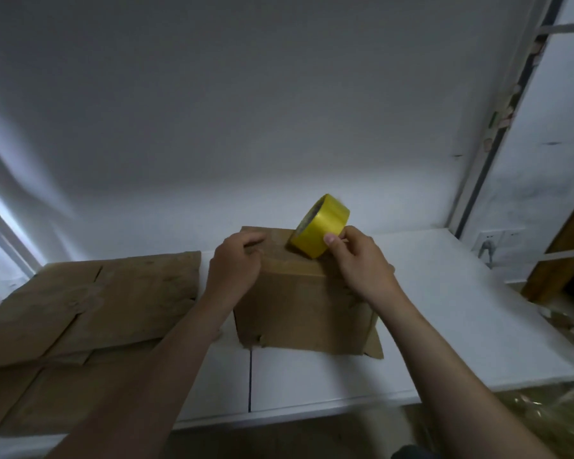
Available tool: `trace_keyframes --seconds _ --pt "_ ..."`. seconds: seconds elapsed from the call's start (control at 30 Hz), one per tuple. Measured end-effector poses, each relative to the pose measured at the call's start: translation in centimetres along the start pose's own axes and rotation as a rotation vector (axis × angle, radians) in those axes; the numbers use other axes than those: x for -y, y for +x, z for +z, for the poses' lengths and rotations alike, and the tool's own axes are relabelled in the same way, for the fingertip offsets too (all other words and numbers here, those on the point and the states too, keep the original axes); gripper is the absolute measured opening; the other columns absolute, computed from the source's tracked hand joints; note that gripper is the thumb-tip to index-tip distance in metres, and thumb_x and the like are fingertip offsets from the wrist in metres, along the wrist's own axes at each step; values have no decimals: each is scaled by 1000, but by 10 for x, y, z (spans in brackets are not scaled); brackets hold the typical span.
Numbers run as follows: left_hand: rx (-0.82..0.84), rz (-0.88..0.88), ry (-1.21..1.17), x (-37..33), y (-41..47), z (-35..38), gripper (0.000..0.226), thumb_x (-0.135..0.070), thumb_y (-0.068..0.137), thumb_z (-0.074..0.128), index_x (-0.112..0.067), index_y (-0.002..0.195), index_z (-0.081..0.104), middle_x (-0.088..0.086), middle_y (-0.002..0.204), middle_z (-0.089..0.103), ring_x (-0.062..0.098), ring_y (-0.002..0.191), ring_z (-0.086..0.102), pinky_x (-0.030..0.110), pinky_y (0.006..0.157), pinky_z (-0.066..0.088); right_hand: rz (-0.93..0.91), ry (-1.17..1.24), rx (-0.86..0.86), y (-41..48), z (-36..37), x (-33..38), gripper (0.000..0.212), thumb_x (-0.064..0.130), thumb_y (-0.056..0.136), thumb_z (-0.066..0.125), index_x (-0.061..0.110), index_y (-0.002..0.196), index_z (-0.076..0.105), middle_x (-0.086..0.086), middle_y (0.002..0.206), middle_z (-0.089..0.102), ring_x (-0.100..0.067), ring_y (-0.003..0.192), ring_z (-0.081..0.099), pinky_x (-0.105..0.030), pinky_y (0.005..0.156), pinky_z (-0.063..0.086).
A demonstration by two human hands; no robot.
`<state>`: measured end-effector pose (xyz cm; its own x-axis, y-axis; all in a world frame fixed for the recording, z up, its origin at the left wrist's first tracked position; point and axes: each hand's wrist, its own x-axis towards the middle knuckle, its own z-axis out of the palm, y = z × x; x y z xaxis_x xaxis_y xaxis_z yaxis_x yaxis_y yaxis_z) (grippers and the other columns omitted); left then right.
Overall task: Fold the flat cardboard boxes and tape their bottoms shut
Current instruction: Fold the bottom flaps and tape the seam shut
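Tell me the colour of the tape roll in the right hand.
Bright yellow; the tape roll shows best in the head view, the only one.

Left grip [236,261] presses palm-down, while right grip [358,260] pinches the yellow tape roll [322,225].

One head-worn wide-angle view, looking forward and down from close above the bench [444,309], both hands [236,263] near the middle, a wall filling the upper half
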<state>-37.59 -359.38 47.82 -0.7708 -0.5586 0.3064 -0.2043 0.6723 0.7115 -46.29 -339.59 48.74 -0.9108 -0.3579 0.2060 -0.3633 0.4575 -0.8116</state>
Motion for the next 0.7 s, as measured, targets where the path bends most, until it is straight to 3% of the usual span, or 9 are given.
trace_keyframes --seconds 0.17,0.3,0.4,0.5,0.6,0.7 --pt "25 106 113 -14 -13 25 34 -15 101 52 -25 130 67 -3 142 59 18 132 52 24 103 36 33 148 -46 -4 -12 -32 57 71 83 41 17 88 59 6 76 63 -15 76 59 -54 85 48" --pt "52 105 177 -14 -7 44 35 -22 103 49 -25 134 64 -3 149 53 30 135 49 43 107 45 -9 122 -47 -3 -19 -38 45 57 95 47 15 88 59 -3 79 65 -20 78 61 -50 81 49" --pt "58 107 202 -12 -7 49 36 -29 103 47 -30 136 61 -6 153 48 32 137 46 48 108 44 1 106 -43 1 -25 -40 43 61 94 48 20 86 57 7 73 62 -16 76 58 -50 83 48" --pt "99 85 114 -15 -16 59 38 -27 102 50 -26 140 59 -3 154 46 24 140 43 37 114 33 25 47 -64 6 -32 -44 47 74 82 40 30 85 56 11 76 66 -19 82 61 -54 89 47" --pt "190 35 5 -16 -35 79 38 -23 105 48 -22 141 56 -5 158 38 10 145 32 17 106 25 57 -42 -94 11 -41 -53 52 76 81 36 29 88 55 8 81 66 -23 86 61 -56 92 46" --pt "173 44 6 -14 -39 84 36 -20 106 43 -22 138 59 -7 158 36 8 142 33 15 100 24 33 30 -106 13 -44 -60 48 72 82 40 27 83 55 13 72 64 -17 78 59 -60 91 46"
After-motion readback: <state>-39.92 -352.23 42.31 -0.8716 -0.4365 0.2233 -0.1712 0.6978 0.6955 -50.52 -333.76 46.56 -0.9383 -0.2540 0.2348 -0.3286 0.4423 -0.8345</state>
